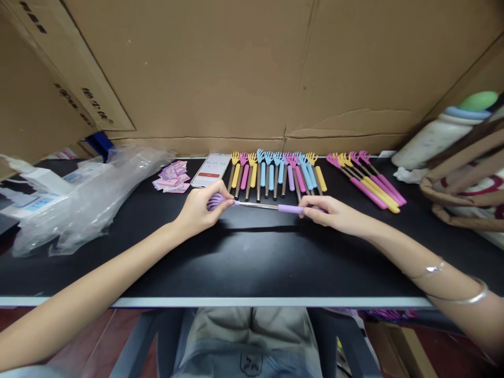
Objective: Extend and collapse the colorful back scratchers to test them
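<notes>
A purple telescopic back scratcher (290,209) is stretched out level between my two hands above the black table. My left hand (208,206) pinches its claw end, which the fingers partly cover. At the other end, my right hand (323,211) is closed around the purple handle grip. Thin metal rod shows between the hands. Just behind lies a row of back scratchers (271,176) in yellow, pink, blue and purple, claws pointing away from me. To the right of my right hand, several more back scratchers (370,184) lie at a slant, with longer grips in pink, yellow and purple.
A phone (211,169) showing a timer lies left of the row, beside a pile of pink paper slips (172,177). Clear plastic bags (90,194) cover the table's left side. At right are a white bottle (437,137) and a brown-handled bag (464,189). Cardboard (220,68) walls the back.
</notes>
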### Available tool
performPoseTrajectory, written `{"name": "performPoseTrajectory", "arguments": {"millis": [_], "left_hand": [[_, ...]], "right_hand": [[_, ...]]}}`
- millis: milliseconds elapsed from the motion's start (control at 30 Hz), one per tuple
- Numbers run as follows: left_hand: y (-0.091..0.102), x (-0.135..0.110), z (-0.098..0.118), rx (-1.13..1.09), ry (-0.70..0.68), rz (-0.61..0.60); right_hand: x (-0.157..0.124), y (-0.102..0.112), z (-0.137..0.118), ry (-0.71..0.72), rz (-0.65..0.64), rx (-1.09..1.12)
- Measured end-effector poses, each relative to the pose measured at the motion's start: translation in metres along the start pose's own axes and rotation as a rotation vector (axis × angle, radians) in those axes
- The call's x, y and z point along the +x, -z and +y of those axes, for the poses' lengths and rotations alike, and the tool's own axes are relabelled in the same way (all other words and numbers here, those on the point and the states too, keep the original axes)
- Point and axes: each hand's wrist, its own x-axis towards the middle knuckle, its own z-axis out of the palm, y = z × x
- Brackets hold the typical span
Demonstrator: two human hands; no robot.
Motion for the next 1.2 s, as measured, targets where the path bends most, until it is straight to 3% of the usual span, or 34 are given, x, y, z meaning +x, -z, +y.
{"name": "performPoseTrajectory", "arguments": {"millis": [467, 1200], "left_hand": [[-0.0062, -0.0006, 0.0009, -0.137, 0.052, -0.005], [-0.0094, -0.0002, 0.0014, -0.232, 0.134, -0.021]], "right_hand": [[-0.0002, -0.0049, 0.0012, 0.019, 0.128, -0.185], [-0.0028, -0.0100, -0.0035, 0.161, 0.307, -0.418]]}}
